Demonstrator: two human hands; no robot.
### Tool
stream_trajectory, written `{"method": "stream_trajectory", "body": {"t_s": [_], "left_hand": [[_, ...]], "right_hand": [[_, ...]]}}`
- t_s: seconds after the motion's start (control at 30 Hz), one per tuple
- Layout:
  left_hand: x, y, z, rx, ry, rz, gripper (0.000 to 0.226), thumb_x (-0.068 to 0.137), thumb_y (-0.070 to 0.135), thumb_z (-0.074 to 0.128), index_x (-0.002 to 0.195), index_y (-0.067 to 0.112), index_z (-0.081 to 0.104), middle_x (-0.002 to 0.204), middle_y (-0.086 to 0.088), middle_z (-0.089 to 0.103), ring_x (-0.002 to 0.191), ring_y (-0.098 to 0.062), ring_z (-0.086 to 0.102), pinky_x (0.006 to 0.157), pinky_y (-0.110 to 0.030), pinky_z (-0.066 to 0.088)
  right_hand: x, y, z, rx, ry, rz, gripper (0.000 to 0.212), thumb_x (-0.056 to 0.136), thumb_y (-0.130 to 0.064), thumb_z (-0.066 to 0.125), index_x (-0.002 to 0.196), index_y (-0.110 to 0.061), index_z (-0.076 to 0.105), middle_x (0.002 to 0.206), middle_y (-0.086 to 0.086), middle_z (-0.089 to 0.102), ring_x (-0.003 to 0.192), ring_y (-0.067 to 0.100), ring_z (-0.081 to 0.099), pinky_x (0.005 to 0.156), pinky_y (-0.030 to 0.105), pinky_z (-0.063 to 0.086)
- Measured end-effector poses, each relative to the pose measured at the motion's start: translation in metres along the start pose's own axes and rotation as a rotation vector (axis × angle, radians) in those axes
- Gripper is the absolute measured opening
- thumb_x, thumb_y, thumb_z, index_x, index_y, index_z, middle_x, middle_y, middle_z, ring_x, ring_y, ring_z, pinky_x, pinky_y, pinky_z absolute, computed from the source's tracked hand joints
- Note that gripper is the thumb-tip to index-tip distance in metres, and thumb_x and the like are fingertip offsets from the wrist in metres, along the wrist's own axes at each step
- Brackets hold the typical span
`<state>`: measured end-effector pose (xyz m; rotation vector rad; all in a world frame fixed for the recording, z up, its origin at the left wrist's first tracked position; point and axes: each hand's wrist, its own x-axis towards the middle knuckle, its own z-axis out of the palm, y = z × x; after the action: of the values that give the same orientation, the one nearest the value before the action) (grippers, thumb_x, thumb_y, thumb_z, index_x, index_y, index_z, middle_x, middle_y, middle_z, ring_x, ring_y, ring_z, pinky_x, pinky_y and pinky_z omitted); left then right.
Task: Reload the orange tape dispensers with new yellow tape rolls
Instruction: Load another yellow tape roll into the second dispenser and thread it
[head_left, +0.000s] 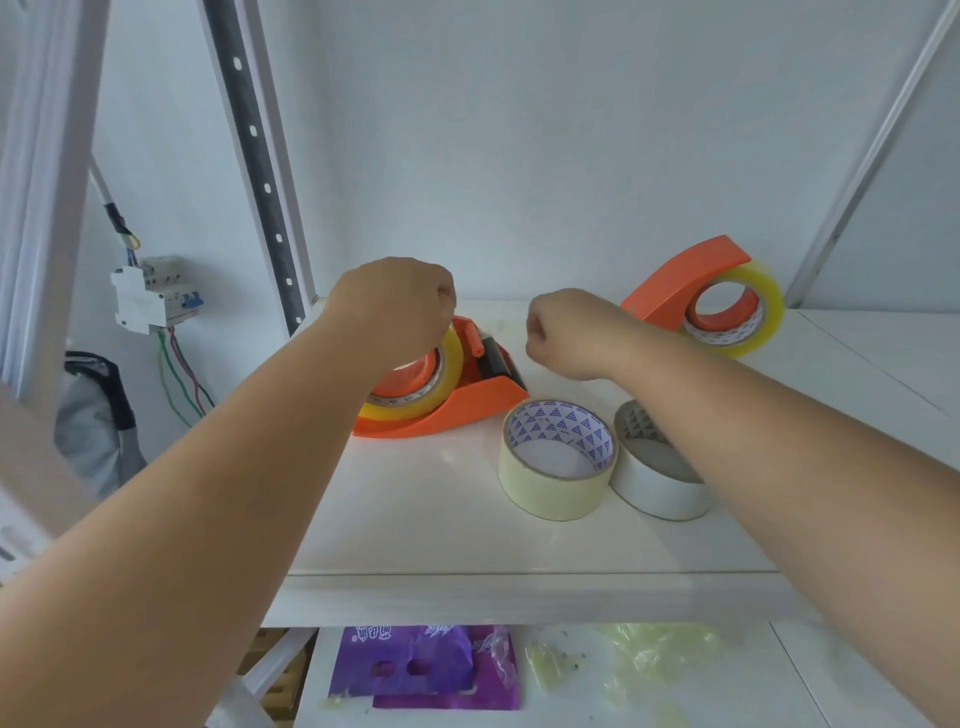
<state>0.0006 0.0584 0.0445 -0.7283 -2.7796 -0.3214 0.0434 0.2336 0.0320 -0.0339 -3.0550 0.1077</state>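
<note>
An orange tape dispenser (470, 405) lies on the white shelf (415, 525) with a yellow tape roll (415, 408) on its hub. My left hand (395, 306) sits on top of that roll, fingers curled over its far side. My right hand (561, 332) hovers in a fist just right of the dispenser's black roller end, and nothing shows in its fingers. A second orange dispenser (685, 275) stands at the back right, loaded with a yellow roll (766, 312).
Two loose rolls lie in front of my right forearm, a cream one (550, 491) and a white one (657, 496). A perforated shelf upright (260, 156) and a wired circuit breaker (156, 293) are at the left. Purple packets (415, 670) lie on the lower shelf.
</note>
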Motion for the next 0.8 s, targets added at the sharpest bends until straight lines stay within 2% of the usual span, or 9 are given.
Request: {"method": "stream_trajectory", "body": {"t_s": [0.1, 0.23, 0.4, 0.47, 0.53, 0.6, 0.67, 0.73, 0.8], "left_hand": [[0.002, 0.001, 0.005, 0.016, 0.033, 0.021, 0.036, 0.090, 0.016, 0.031, 0.103, 0.022, 0.065, 0.102, 0.000, 0.065, 0.092, -0.024, 0.059, 0.083, -0.042, 0.052], [0.001, 0.001, 0.006, -0.008, 0.075, 0.007, 0.034, 0.089, 0.018, 0.033, 0.099, 0.021, 0.067, 0.099, 0.000, 0.067, 0.091, -0.024, 0.060, 0.079, -0.041, 0.053], [-0.003, -0.002, 0.008, -0.017, 0.117, 0.010, 0.034, 0.090, 0.020, 0.035, 0.099, 0.022, 0.067, 0.104, 0.001, 0.066, 0.093, -0.023, 0.059, 0.075, -0.036, 0.051], [-0.003, -0.002, 0.009, -0.012, 0.132, 0.004, 0.034, 0.090, 0.020, 0.034, 0.099, 0.022, 0.067, 0.104, 0.001, 0.066, 0.093, -0.024, 0.059, 0.075, -0.037, 0.051], [-0.004, -0.002, 0.011, 0.001, 0.147, 0.016, 0.034, 0.090, 0.021, 0.035, 0.100, 0.022, 0.067, 0.105, 0.000, 0.066, 0.094, -0.025, 0.059, 0.074, -0.036, 0.050], [-0.005, -0.002, 0.012, 0.024, 0.170, 0.052, 0.032, 0.091, 0.026, 0.037, 0.103, 0.023, 0.067, 0.105, 0.000, 0.066, 0.094, -0.024, 0.059, 0.071, -0.033, 0.047], [-0.006, -0.004, 0.012, 0.051, 0.162, 0.085, 0.032, 0.092, 0.044, 0.041, 0.106, 0.027, 0.064, 0.103, 0.002, 0.063, 0.096, -0.023, 0.058, 0.071, -0.031, 0.042], [-0.006, -0.006, 0.010, 0.051, 0.121, 0.082, 0.036, 0.090, 0.054, 0.043, 0.108, 0.029, 0.062, 0.103, 0.003, 0.061, 0.098, -0.021, 0.056, 0.075, -0.032, 0.043], [-0.007, -0.006, 0.006, -0.005, 0.104, 0.060, 0.030, 0.089, 0.049, 0.046, 0.107, 0.029, 0.061, 0.104, 0.003, 0.061, 0.096, -0.021, 0.055, 0.078, -0.034, 0.047]], "right_hand": [[-0.002, 0.007, -0.008, 0.144, 0.013, -0.033, 0.026, 0.092, -0.025, 0.053, 0.106, -0.006, 0.064, 0.108, 0.008, 0.065, 0.100, 0.025, 0.059, 0.082, 0.032, 0.046], [0.003, -0.009, 0.002, 0.197, -0.046, -0.073, 0.047, 0.090, -0.035, 0.055, 0.131, -0.011, 0.053, 0.126, 0.002, 0.061, 0.115, 0.021, 0.056, 0.092, 0.028, 0.042], [0.009, -0.022, 0.008, 0.107, 0.037, -0.090, 0.031, 0.089, -0.026, 0.050, 0.110, -0.013, 0.069, 0.112, 0.006, 0.067, 0.104, 0.026, 0.060, 0.086, 0.036, 0.050], [0.011, -0.025, 0.009, 0.007, 0.094, -0.101, 0.026, 0.087, -0.018, 0.049, 0.099, -0.011, 0.071, 0.101, 0.008, 0.068, 0.092, 0.028, 0.060, 0.073, 0.032, 0.050], [0.011, -0.029, 0.011, -0.096, 0.130, -0.110, 0.021, 0.086, -0.009, 0.048, 0.091, -0.006, 0.067, 0.083, 0.006, 0.059, 0.078, 0.027, 0.053, 0.055, 0.025, 0.036], [0.010, -0.032, 0.014, -0.199, 0.177, -0.146, 0.011, 0.086, -0.005, 0.046, 0.083, -0.005, 0.057, 0.069, 0.000, 0.037, 0.072, 0.026, 0.046, 0.048, 0.025, 0.024], [0.008, -0.031, 0.016, -0.217, 0.216, -0.187, 0.011, 0.087, -0.006, 0.045, 0.078, -0.011, 0.048, 0.066, -0.002, 0.029, 0.071, 0.026, 0.043, 0.048, 0.026, 0.021], [0.007, -0.027, 0.013, -0.106, 0.189, -0.180, 0.012, 0.089, -0.009, 0.044, 0.079, -0.011, 0.052, 0.071, 0.002, 0.041, 0.075, 0.029, 0.048, 0.052, 0.027, 0.028], [0.008, -0.019, 0.008, 0.021, 0.105, -0.158, 0.017, 0.090, -0.013, 0.046, 0.087, -0.009, 0.062, 0.089, 0.010, 0.060, 0.087, 0.031, 0.056, 0.065, 0.029, 0.040]]}}
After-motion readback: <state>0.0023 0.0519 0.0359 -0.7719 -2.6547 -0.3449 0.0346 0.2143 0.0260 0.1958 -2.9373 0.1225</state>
